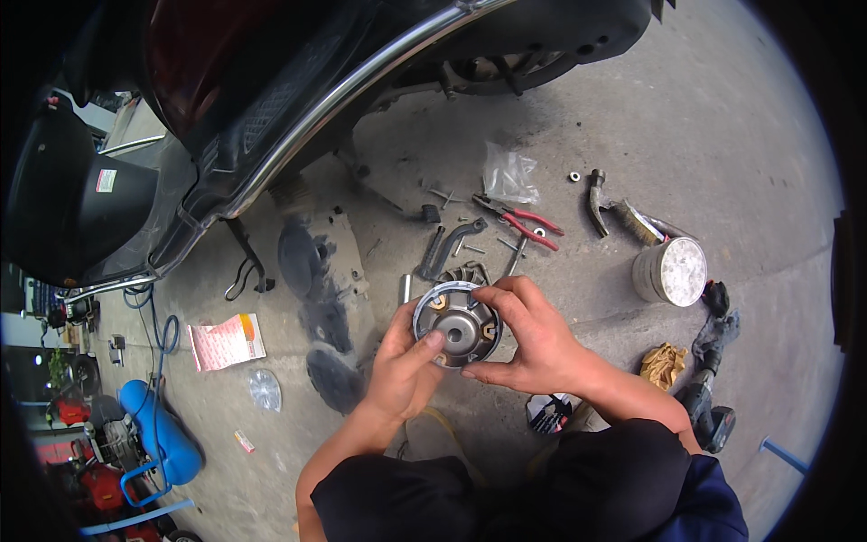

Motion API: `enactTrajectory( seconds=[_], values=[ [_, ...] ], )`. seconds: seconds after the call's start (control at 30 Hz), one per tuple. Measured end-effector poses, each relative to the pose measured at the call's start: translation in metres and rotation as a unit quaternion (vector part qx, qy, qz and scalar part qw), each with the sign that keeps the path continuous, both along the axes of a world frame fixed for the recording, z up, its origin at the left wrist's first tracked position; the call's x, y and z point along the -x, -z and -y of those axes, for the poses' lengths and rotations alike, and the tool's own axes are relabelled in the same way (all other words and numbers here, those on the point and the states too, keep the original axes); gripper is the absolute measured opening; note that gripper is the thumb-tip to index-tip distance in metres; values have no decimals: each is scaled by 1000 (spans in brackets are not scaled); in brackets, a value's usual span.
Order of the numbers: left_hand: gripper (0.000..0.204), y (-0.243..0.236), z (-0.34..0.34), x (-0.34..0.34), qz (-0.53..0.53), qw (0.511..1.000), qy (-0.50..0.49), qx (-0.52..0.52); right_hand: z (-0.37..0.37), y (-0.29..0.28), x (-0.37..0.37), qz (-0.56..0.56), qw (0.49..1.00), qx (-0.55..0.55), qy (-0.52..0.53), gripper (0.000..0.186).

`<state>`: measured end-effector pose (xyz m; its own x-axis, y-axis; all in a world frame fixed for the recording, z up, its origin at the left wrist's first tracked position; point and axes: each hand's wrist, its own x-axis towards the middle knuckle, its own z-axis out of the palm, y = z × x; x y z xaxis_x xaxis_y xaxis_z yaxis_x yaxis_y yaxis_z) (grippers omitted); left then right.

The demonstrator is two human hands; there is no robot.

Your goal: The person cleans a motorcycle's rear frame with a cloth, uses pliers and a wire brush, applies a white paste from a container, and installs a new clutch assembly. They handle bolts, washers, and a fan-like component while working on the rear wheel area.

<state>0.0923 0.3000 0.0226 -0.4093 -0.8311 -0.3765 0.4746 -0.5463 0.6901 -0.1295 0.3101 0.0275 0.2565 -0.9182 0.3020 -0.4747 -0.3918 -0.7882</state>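
Note:
Both hands grip a round silver metal part, cup-shaped, with a central hub, a rim and small brass-coloured pieces set round its inside. My left hand wraps its left side, thumb over the lower-left face. My right hand grips its right side, fingertips at the upper rim and thumb along the bottom edge. Just beyond it on the floor lie a finned metal piece, a metal sleeve, a dark bracket, several bolts and red-handled pliers.
A dark scooter spans the top. At right: hammer, wire brush, white-lidded can, power tool, crumpled brown paper. At left: paper packet, blue air tank, hoses. Floor carries dark plastic panels and a plastic bag.

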Motion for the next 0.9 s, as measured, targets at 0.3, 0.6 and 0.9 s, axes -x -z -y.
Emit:
enactTrajectory(
  seconds=[0.3,0.6,0.9],
  values=[
    [34,-3,2,8,-45,997,-26,-49,-2,-2,-9,-133,991,17,28,91],
    [35,9,0,9,-77,993,-57,-67,0,-10,-10,-196,979,51,33,89],
    [35,16,-2,9,-74,994,-53,-67,1,-14,-15,-193,978,78,32,83]
  ],
)
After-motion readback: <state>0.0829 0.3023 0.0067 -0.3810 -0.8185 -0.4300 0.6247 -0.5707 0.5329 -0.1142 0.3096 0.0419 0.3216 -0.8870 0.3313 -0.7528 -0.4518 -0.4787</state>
